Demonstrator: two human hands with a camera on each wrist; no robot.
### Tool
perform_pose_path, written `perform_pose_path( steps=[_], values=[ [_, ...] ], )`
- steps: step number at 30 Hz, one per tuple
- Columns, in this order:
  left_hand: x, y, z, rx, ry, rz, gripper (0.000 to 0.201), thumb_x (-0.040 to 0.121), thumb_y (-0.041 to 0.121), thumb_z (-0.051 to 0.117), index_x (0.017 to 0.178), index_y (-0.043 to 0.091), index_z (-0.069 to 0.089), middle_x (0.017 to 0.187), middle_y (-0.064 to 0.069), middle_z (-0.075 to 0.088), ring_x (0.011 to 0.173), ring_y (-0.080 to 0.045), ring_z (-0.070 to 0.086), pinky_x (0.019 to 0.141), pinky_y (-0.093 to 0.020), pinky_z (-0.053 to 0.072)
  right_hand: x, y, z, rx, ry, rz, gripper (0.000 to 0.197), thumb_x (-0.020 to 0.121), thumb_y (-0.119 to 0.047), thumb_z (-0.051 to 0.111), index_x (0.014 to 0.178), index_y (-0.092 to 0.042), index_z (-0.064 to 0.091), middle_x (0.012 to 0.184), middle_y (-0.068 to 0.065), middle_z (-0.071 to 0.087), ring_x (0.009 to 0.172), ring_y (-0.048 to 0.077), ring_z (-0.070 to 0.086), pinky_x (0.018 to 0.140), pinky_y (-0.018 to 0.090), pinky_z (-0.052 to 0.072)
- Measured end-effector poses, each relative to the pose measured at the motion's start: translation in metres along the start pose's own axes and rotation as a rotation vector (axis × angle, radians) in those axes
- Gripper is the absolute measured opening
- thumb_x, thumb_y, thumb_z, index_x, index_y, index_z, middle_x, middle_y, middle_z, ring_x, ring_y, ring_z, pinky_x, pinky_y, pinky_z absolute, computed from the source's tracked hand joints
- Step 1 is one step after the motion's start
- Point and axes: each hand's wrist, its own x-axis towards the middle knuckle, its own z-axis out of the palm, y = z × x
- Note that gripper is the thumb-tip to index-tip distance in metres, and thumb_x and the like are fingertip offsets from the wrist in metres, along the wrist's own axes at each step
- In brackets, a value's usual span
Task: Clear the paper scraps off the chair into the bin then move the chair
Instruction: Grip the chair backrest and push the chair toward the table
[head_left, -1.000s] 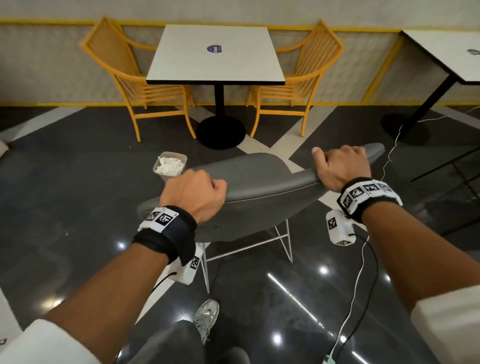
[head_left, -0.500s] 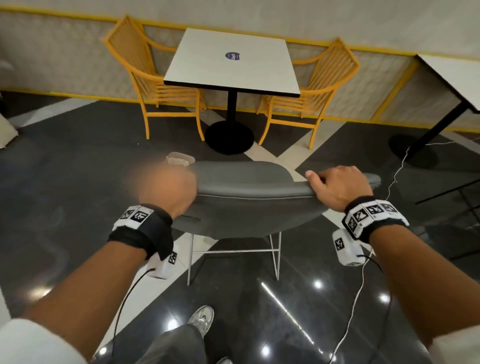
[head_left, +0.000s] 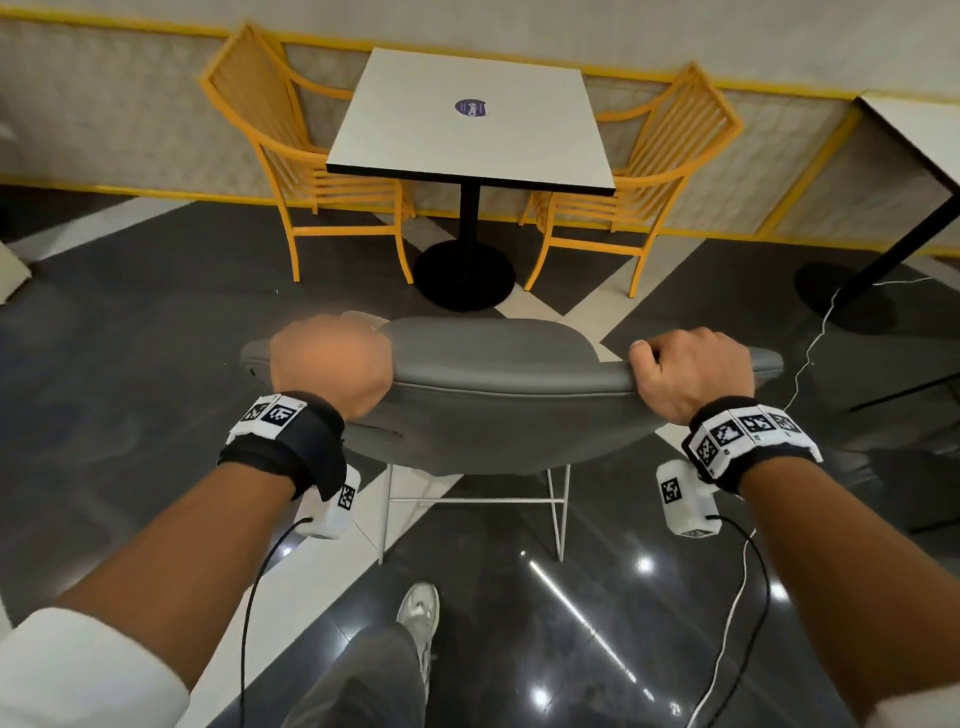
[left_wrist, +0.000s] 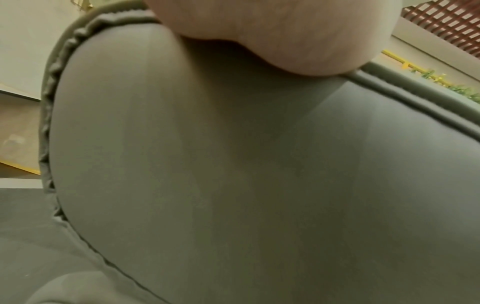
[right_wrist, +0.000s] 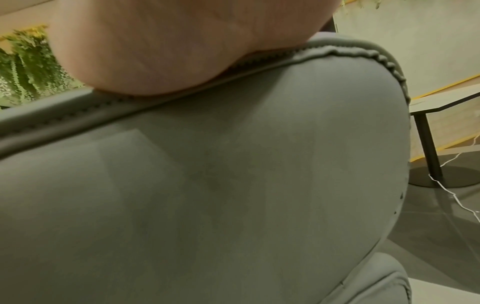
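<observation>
The dark glossy tiled floor with pale diagonal bands fills the head view. At 12 o'clock stands a square white-topped pedestal surface flanked by two yellow slatted metal armchairs, and a second white surface is cut off at 2 o'clock. At the centre stands the grey upholstered shell chair on thin white wire legs, its back toward the person; its seat is hidden by the backrest, so any paper scraps there cannot be seen. The left hand, blurred, is curled over the top rim of the backrest at 9 o'clock, and the right hand grips the same rim at 3 o'clock, fingers wrapped over the edge and out of sight. Only a sliver of a pale bin rim peeks out behind the left hand at 11 o'clock; its contents are hidden. The wrist views show little beyond grey upholstery, piped seams and the heel of each palm.
</observation>
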Motion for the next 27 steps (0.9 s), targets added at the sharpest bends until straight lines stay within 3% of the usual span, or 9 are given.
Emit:
perform_pose_path(
  steps=[5, 11, 17, 27],
  values=[
    [0.047, -0.010, 0.011, -0.021, 0.044, 0.013, 0.036, 0.083, 0.029, 0.037, 0.056, 0.013, 0.053, 0.053, -0.005, 0.052, 0.055, -0.033, 0.051, 0.055, -0.032, 0.038, 0.045, -0.010, 0.005, 0.020, 0.005, 0.004, 0.053, 0.089, -0.041, 0.036, 0.047, -0.013, 0.052, 0.045, 0.004, 0.048, 0.045, 0.025, 0.048, 0.054, 0.029, 0.036],
    [0.112, -0.022, 0.030, -0.027, 0.081, 0.012, 0.034, 0.082, 0.028, 0.038, 0.054, 0.013, 0.048, 0.051, -0.004, 0.047, 0.054, -0.032, 0.048, 0.052, -0.031, 0.032, 0.109, -0.022, 0.017, 0.012, 0.026, -0.001, 0.052, 0.089, -0.040, 0.036, 0.047, -0.013, 0.051, 0.045, 0.003, 0.048, 0.045, 0.023, 0.046, 0.054, 0.029, 0.031],
    [0.175, -0.031, 0.045, -0.063, 0.087, 0.018, 0.035, 0.081, 0.030, 0.036, 0.051, 0.014, 0.042, 0.048, -0.003, 0.044, 0.051, -0.031, 0.046, 0.053, -0.030, 0.031, 0.174, -0.031, 0.028, 0.032, 0.009, 0.005, 0.053, 0.090, -0.043, 0.034, 0.051, -0.015, 0.056, 0.048, 0.003, 0.052, 0.048, 0.024, 0.051, 0.056, 0.031, 0.041],
    [0.261, -0.042, 0.068, -0.061, 0.095, 0.016, 0.035, 0.080, 0.032, 0.034, 0.053, 0.014, 0.046, 0.051, -0.004, 0.046, 0.054, -0.032, 0.047, 0.053, -0.030, 0.030, 0.252, -0.049, 0.035, 0.036, 0.024, 0.021, 0.049, 0.088, -0.041, 0.037, 0.049, -0.016, 0.051, 0.050, 0.003, 0.049, 0.051, 0.027, 0.049, 0.056, 0.030, 0.032]
  ],
)
